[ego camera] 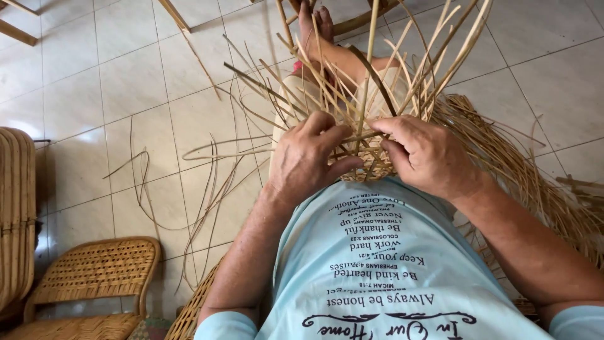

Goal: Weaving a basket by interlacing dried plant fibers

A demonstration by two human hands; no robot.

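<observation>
Rattan basket frame [368,148] rests on the lap above the tiled floor [126,82], left hand [308,160] and right hand [428,157] fingers pinched on crossing strands; material looks light, springy, likely brittle if kinked, best gripped near the woven base.

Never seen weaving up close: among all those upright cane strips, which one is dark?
The curved strip rising just above the right hand; it is dark brown, the others pale straw-coloured.

Tan rattan strips [377,82], pale-blue shirt [377,277] with black lettering.
</observation>
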